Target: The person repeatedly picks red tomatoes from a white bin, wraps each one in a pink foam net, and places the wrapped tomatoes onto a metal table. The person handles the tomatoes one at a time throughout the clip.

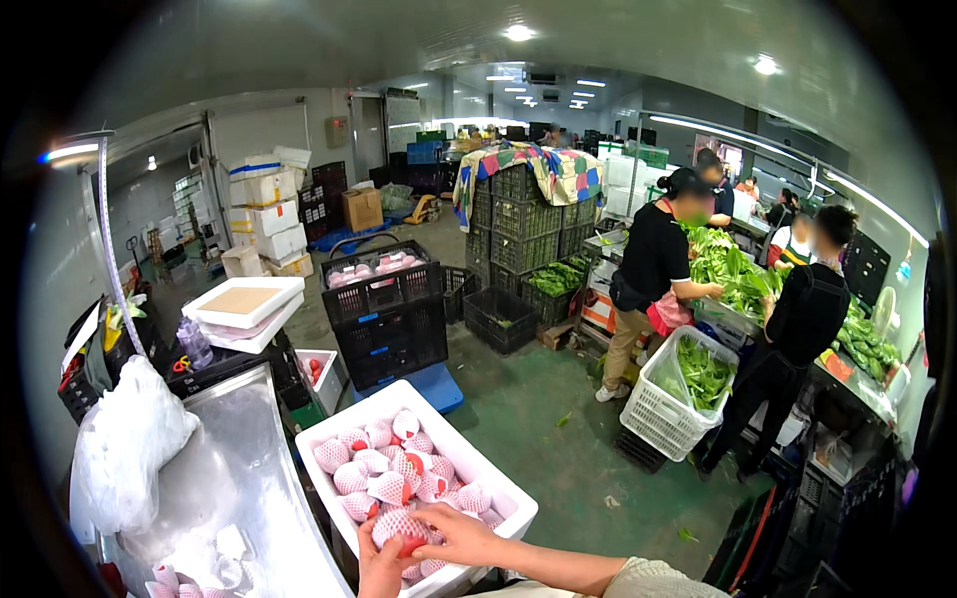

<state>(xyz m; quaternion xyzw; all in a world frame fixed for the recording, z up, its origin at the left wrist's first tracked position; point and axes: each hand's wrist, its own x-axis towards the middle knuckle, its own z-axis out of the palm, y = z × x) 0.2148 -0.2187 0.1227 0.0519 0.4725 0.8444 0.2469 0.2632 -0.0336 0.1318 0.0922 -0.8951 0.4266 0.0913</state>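
At the lower middle, my left hand (pixel 378 568) and my right hand (pixel 461 535) are closed round a red round fruit (pixel 414 545) in a pale foam net sleeve. My left hand holds it from the near left, my right hand from the right. Both are over the near edge of a white foam box (pixel 511 531), which is filled with several red fruits in foam nets (pixel 387 461). To the left is a metal worktable (pixel 261 453). Loose foam net sleeves (pixel 231 570) lie on its near end beside a bulging white plastic bag (pixel 137 439).
Stacked black crates (pixel 389 334) stand on a blue base beyond the box, the top one holding netted fruit. Left of them, a white box holds red produce (pixel 316 370). On the right, people work at leafy greens (pixel 733 269), near a white basket (pixel 670 399). Covered crates (pixel 523 214) rise behind.
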